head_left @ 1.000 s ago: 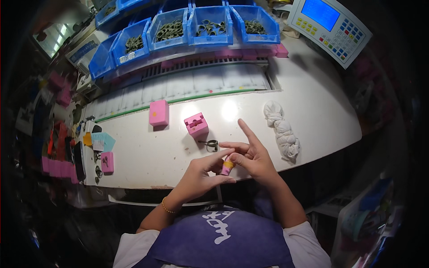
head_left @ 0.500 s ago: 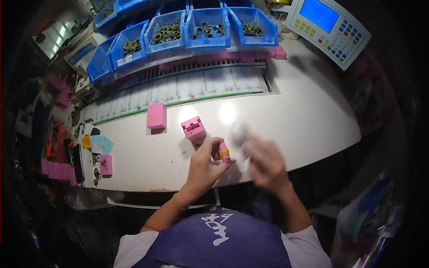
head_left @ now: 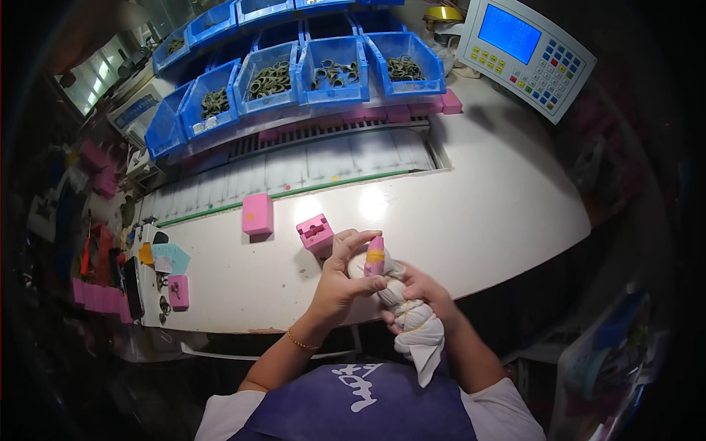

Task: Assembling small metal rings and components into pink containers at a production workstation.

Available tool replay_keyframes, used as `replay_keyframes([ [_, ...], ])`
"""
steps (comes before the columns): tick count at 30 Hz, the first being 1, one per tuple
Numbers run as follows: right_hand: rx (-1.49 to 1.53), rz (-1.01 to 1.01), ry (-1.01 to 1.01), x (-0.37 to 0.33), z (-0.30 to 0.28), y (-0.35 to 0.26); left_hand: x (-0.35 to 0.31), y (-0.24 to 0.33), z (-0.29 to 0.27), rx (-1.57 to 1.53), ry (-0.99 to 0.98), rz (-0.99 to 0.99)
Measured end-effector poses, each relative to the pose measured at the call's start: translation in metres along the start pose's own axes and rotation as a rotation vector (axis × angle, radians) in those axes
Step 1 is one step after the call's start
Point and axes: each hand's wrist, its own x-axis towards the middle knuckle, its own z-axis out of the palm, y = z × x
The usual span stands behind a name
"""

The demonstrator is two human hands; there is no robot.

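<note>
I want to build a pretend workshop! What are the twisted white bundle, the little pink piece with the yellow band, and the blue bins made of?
Twisted white bundle: probably soft matte cloth; it folds and wrinkles.
Little pink piece: perhaps rubber or wax, judging by its dull, even pink; too small to be sure.
Blue bins: likely hard plastic, faintly shiny, with stiff walls.

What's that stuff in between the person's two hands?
In the head view, it's a small pink-and-yellow piece, pinched by the left hand, and a twisted white cloth, gripped by the right hand.
</note>
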Motion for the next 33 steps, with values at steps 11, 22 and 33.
replay_keyframes([
  [11, -1.997, -0.798, 0.327, 0.028, 0.026, -0.031, -0.013, 0.016, 0.014, -0.345, 0.04, -0.186],
  [22, -1.885, -1.005, 0.486, 0.053, 0.031, 0.027, -0.017, 0.021, 0.022, -0.397, 0.204, -0.121],
  [33, -1.639, -0.81, 0.376, 0.068, 0.024, -0.014, -0.009, 0.061, -0.046, 0.797, 0.403, 0.359],
])
